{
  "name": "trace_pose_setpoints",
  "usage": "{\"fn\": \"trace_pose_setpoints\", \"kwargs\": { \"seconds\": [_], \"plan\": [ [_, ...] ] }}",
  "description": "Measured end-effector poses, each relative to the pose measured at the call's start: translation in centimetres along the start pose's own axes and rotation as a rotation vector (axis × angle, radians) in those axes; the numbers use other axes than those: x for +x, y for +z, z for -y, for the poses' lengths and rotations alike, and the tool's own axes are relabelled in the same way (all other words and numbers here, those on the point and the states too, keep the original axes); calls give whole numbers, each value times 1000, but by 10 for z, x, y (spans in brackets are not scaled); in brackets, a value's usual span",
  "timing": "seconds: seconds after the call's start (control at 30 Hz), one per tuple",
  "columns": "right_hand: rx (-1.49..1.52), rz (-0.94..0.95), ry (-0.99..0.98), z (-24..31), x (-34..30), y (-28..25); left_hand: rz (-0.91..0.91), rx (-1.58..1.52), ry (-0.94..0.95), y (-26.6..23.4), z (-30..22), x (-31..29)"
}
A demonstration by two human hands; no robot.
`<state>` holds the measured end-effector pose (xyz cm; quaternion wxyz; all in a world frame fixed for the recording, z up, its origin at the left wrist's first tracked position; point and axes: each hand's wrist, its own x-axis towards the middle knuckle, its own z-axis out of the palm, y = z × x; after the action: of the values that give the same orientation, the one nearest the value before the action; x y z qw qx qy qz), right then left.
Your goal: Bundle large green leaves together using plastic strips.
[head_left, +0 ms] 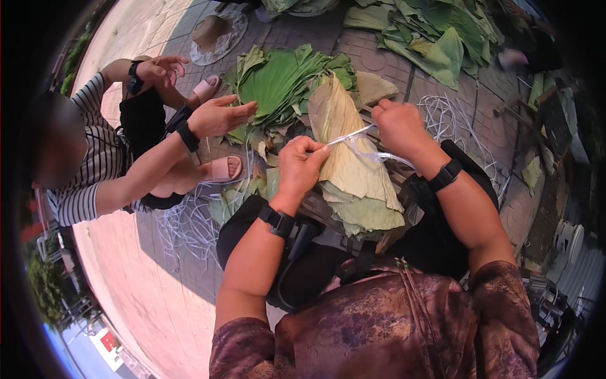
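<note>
The left hand (300,165) has its thumb and forefinger pressed together, pinching one end of a narrow white strip (351,136), while its other fingers curl in. The right hand (402,129) is bunched into a loose fist, its fingertips closed on the strip's other side (the exact grip is turned away, so I cannot tell which fingers bear on it). Between the two hands the strip is drawn straight and taut, and a slack, glossy tail of it bends past the right wrist.

The bundle of dried leaves (361,180) lies between the hands and just below them, in front of the person's lap, with the strip crossing its middle. It is pale tan-yellow, creased and papery, narrow at the top and flaring into ragged, greenish layered edges nearest the person. The left fingertips are right by its side.

Beyond it sits a heap of green leaves (278,85), broad, pleated and fan-like. Thin white strips lie tangled on the paved ground (372,61) to both sides. At the left, a co-worker (101,136) in a striped top holds both hands open, fingers apart.
</note>
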<state>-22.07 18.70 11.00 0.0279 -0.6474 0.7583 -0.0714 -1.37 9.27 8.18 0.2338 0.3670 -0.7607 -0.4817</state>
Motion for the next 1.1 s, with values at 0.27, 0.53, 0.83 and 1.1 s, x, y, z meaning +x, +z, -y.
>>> {"fn": "trace_pose_setpoints", "kwargs": {
  "seconds": [0.27,0.53,0.83,1.1],
  "plan": [
    [891,423,585,-14,0,10,182,-275,-759,-13,-6,2],
    [1453,429,396,20,-10,-11,192,-517,-248,-14,-24,1],
    [1713,171,159,3,3,-52,-161,-53,260,-94,-178,-14],
    [1521,183,387,-52,-27,-8,-514,713,328,-190,-182,-142]
  ]
}}
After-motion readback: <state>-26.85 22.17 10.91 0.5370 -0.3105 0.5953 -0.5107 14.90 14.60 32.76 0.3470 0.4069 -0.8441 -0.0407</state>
